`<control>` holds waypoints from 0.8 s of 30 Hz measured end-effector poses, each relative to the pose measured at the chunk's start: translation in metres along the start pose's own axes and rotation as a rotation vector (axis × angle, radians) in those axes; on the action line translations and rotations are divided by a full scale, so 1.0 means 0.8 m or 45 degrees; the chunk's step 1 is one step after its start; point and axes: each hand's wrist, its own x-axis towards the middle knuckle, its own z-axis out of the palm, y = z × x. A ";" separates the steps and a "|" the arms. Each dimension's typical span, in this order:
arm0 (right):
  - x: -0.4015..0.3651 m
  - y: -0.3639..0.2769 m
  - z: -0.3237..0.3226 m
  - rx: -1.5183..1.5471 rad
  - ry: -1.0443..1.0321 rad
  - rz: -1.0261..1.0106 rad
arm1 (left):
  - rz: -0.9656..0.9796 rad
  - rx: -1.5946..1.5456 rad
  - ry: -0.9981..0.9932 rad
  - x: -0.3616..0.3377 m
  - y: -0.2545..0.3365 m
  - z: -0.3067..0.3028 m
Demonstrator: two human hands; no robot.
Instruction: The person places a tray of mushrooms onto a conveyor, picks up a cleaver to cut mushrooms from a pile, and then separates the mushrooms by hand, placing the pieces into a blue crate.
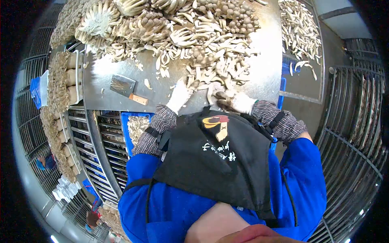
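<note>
My left hand (180, 95), in a white glove, is at the near edge of a steel table (162, 99). Its fingers are closed round a brown-capped mushroom (194, 84). To the right, my white-gloved right hand (239, 101) has bent fingers on dark-capped mushrooms (221, 96), partly hidden by the glove. Between and beyond both hands spreads a heap of loose mushrooms (221, 67) with pale stems. A cleaver (123, 85) with a wooden handle lies flat to the left of my left hand, apart from it.
Large uncut mushroom clusters (99, 20) are piled at the back left. Loose mushrooms (300, 24) lie on a surface beyond the table's right edge. Below the near edge sits a blue crate (129, 135) with mushroom pieces. Metal racks (352, 113) stand at right; other people are at lower left.
</note>
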 end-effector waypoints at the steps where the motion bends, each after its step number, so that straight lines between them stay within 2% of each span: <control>1: 0.002 0.000 -0.002 0.000 -0.002 -0.001 | 0.166 -0.033 0.001 0.014 -0.048 0.012; 3: 0.012 0.001 -0.011 -0.079 -0.192 0.197 | 0.158 0.096 0.054 0.003 -0.041 0.007; 4: 0.011 0.002 -0.013 -0.078 -0.192 0.195 | 0.152 0.226 0.098 -0.001 -0.037 0.005; 5: 0.007 0.003 -0.014 0.014 -0.127 0.298 | 0.151 0.227 0.096 0.000 -0.041 0.006; 6: 0.011 -0.010 -0.036 0.104 -0.060 0.403 | 0.268 0.417 0.110 0.006 -0.046 0.007; 7: 0.005 -0.027 -0.060 0.033 0.330 0.233 | 0.388 0.606 0.123 0.011 -0.051 0.009; 8: -0.005 -0.041 -0.073 0.030 0.332 0.242 | 0.395 0.603 0.117 0.013 -0.047 0.007; 10: -0.035 -0.056 -0.088 0.228 0.619 0.659 | 0.515 0.945 0.297 0.015 -0.035 0.001; 12: -0.083 -0.064 -0.105 0.314 0.673 0.924 | 0.446 0.939 0.214 0.028 -0.057 -0.004; 14: -0.162 -0.035 -0.072 0.098 0.634 1.195 | 0.285 0.772 0.267 0.041 -0.077 0.000; 15: -0.195 -0.029 -0.066 0.041 0.593 1.348 | 0.197 0.662 0.244 0.036 -0.036 -0.010; 16: -0.223 -0.027 -0.062 -0.014 0.547 1.496 | 0.194 0.658 0.241 0.044 -0.051 -0.009; 17: -0.247 -0.024 -0.054 -0.057 0.620 1.552 | 0.338 0.497 0.297 0.056 -0.080 -0.011; 18: -0.259 -0.025 -0.049 -0.099 0.695 1.606 | 0.482 0.336 0.353 0.060 -0.069 -0.017; 19: -0.265 -0.025 -0.041 -0.228 0.730 1.696 | 0.375 0.330 0.234 0.059 -0.059 -0.026; 20: -0.259 -0.021 -0.041 -0.226 0.732 1.698 | 0.376 0.331 0.233 0.069 -0.066 -0.022; 22: -0.226 -0.011 -0.040 -0.289 0.834 1.259 | 0.352 -0.130 0.369 0.092 -0.090 -0.010; 23: -0.182 -0.019 -0.057 0.141 0.795 1.225 | 0.188 0.078 0.283 0.091 -0.052 -0.017; 24: -0.133 -0.014 -0.065 0.123 0.796 0.965 | 0.186 0.085 0.284 0.095 -0.039 -0.015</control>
